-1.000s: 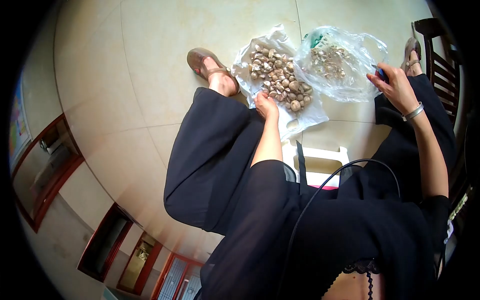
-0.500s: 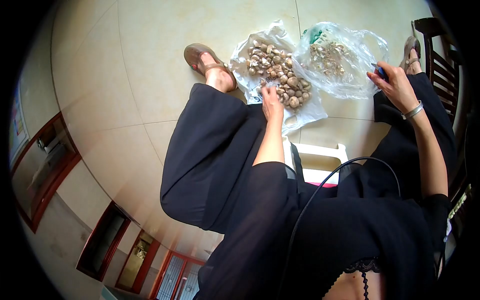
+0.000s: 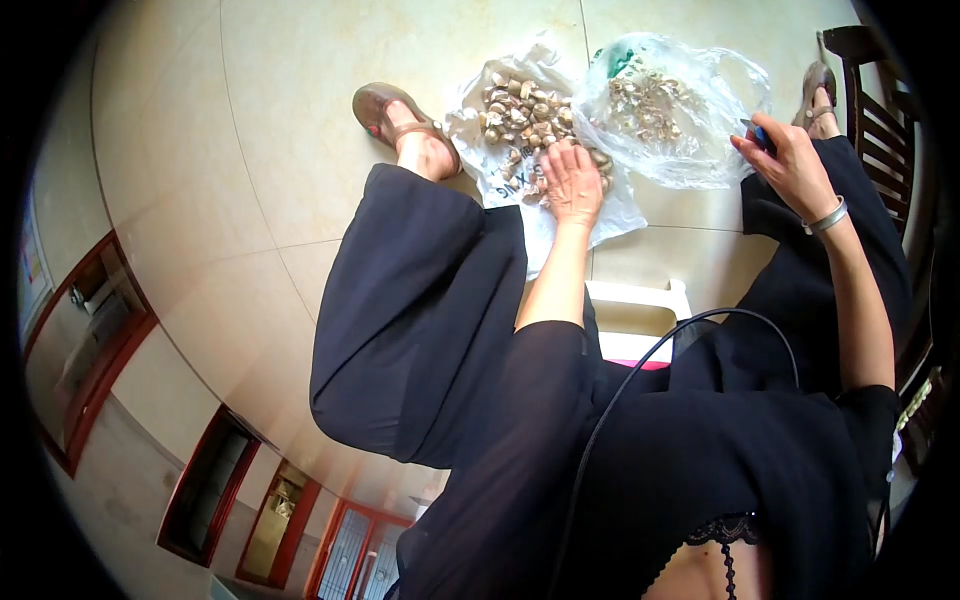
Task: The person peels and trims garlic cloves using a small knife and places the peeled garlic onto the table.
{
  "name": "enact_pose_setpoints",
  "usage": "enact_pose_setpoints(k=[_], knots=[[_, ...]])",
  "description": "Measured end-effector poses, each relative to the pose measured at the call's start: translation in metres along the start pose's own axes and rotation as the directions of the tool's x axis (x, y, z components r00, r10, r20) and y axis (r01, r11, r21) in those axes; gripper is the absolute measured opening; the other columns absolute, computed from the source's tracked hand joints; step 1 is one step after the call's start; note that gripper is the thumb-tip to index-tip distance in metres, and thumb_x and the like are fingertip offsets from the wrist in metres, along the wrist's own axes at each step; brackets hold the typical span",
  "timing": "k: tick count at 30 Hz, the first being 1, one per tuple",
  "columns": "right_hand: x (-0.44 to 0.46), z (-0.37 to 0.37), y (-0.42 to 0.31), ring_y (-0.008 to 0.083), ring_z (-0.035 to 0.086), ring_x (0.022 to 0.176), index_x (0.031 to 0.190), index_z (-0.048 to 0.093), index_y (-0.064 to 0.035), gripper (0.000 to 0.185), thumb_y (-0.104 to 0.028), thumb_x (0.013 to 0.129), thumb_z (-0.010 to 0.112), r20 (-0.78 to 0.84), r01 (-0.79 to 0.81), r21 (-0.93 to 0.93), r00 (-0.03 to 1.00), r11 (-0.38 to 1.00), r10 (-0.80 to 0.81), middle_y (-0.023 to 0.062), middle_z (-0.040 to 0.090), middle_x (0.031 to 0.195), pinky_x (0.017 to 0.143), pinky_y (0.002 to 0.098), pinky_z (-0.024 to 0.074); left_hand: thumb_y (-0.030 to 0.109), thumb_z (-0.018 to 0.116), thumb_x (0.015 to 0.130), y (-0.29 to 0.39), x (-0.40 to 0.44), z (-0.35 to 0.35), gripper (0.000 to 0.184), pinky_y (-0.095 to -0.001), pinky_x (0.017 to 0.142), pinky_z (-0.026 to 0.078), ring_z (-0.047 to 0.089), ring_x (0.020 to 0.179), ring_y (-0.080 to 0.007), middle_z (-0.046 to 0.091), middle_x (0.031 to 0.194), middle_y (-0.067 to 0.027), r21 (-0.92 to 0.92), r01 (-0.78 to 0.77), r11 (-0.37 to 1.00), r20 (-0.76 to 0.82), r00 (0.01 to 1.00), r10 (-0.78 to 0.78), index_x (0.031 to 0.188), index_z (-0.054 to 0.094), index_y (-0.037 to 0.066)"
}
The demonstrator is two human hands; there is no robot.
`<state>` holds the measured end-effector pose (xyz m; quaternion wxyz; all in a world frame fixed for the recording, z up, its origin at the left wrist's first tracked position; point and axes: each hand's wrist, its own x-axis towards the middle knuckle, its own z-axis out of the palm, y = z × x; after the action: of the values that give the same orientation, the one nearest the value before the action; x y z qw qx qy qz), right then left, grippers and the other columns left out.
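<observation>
On the floor lies a white plastic bag (image 3: 620,213), spread flat and printed with dark letters. It carries a pile of small roundish brown and pale pieces that look like mushrooms (image 3: 525,108). My left hand (image 3: 573,187) rests palm down over the near part of this pile, its fingers stretched out and covering some pieces. To the right, a clear plastic bag (image 3: 700,165) stands open with pale trimmings (image 3: 650,108) inside. Beside that bag, my right hand (image 3: 795,172) grips a small knife (image 3: 764,138) with a blue handle, its short blade pointing up and left.
Below the white bag, part of a white plastic stool (image 3: 640,298) shows between my legs. A dark wooden chair (image 3: 880,150) stands at the right. My shoes (image 3: 385,115) flank the bags. A black cable (image 3: 640,375) crosses my lap.
My left hand has moved right across the pile and turned flatter, with its back showing. My right hand holds the knife in nearly the same place.
</observation>
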<state>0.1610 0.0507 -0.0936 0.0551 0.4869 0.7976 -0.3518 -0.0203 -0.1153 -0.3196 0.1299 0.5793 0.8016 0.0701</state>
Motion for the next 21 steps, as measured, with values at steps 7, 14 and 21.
enact_pose_setpoints(k=[7,14,21], knots=[[0.001,0.006,0.002,0.0174,0.038,0.045,0.068,0.042,0.0018,0.027,-0.014,0.081,0.060,0.019,-0.040,0.024,0.999,0.999,0.040,0.0110,0.042,0.051,0.045,0.0286,0.0342,0.015,0.055,0.075,0.033,0.024,0.014,0.052,-0.0418,0.098,0.029,0.037,0.114,-0.0342,0.038,0.126,-0.0190,-0.310,-0.215,0.926,0.081,0.965,0.251,0.122,0.039,0.001],[0.001,0.004,0.005,0.0238,0.040,0.046,0.073,0.044,0.0036,0.027,-0.018,0.082,0.058,0.012,0.006,0.032,1.000,0.999,-0.006,0.0155,0.043,0.053,0.046,0.0337,0.0355,0.004,0.042,0.077,0.051,0.022,0.011,0.058,-0.0398,0.105,0.019,0.025,0.126,-0.0325,0.025,0.137,-0.0171,-0.301,-0.321,0.898,0.092,0.927,0.362,0.132,0.022,0.001],[-0.001,0.004,0.009,0.0297,0.044,0.049,0.075,0.045,0.0027,0.026,-0.019,0.082,0.058,0.032,-0.011,-0.020,0.999,1.000,0.011,0.0180,0.045,0.056,0.048,0.0348,0.0364,0.033,0.042,0.084,-0.008,0.004,0.009,0.056,-0.0462,0.106,0.007,0.007,0.132,-0.0317,0.008,0.144,-0.0087,0.079,-0.417,0.905,0.351,0.862,0.366,0.135,0.024,0.015]])
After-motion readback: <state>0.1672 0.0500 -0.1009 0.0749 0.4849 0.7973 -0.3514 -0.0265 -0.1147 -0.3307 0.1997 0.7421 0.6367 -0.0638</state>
